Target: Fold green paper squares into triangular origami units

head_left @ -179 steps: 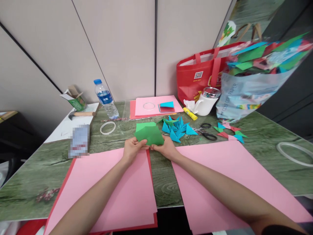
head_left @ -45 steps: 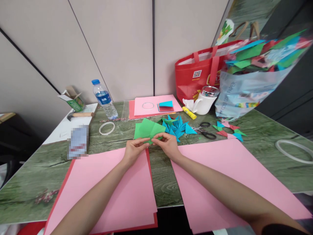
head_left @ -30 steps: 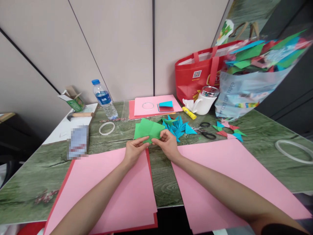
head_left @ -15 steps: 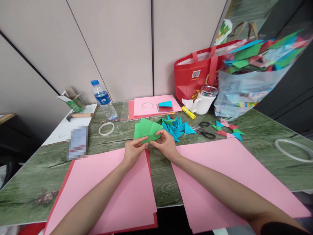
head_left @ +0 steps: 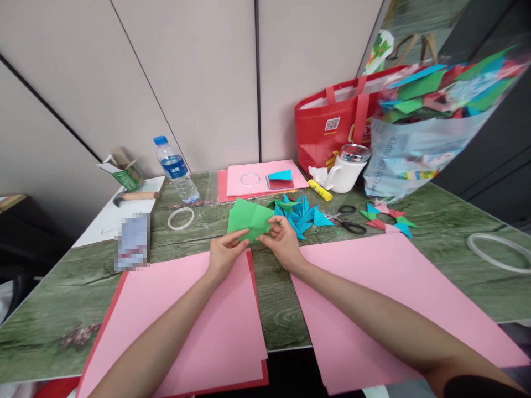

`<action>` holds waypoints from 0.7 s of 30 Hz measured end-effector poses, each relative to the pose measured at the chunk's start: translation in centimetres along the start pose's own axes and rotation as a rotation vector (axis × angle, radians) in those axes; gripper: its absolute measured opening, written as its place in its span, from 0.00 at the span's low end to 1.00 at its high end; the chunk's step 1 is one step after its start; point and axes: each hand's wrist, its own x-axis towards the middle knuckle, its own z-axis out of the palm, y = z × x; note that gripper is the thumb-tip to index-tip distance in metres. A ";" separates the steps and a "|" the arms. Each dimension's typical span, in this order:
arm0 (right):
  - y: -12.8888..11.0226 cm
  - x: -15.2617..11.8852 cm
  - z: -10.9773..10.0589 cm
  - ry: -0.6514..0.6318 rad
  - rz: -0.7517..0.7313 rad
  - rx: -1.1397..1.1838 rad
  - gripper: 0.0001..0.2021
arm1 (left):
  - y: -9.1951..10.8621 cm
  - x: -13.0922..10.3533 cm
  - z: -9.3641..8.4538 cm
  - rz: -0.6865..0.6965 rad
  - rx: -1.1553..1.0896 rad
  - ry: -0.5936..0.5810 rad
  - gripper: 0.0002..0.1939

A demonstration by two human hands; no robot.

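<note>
A creased sheet of green paper (head_left: 251, 216) is held between both hands near the middle of the table. My left hand (head_left: 226, 253) pinches its lower edge, thumb beneath and fingers on top. At the right corner my right hand (head_left: 282, 241) grips it with thumb and fingertips. Right behind that hand lies a pile of folded blue and green paper pieces (head_left: 305, 214). Sheets of pink paper lie under the forearms, a left stack (head_left: 199, 326) with red edges below it and a right stack (head_left: 373, 287).
Scissors (head_left: 350, 221) and a ring of folded colored paper (head_left: 388, 218) lie to the right. A yellow glue stick (head_left: 320, 190), white mug (head_left: 345, 172) and red bag (head_left: 315, 132) stand behind. A water bottle (head_left: 176, 168), tape roll (head_left: 181, 219) and hammer (head_left: 136, 195) are at left.
The green paper has been tilted a little and its right corner has drawn slightly inward. My right hand has shifted slightly; both hands still hold the sheet.
</note>
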 end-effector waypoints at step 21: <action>-0.2 0.9 -1.2 0.040 0.151 0.023 0.25 | 0.6 0.7 -0.8 0.009 0.053 0.029 0.17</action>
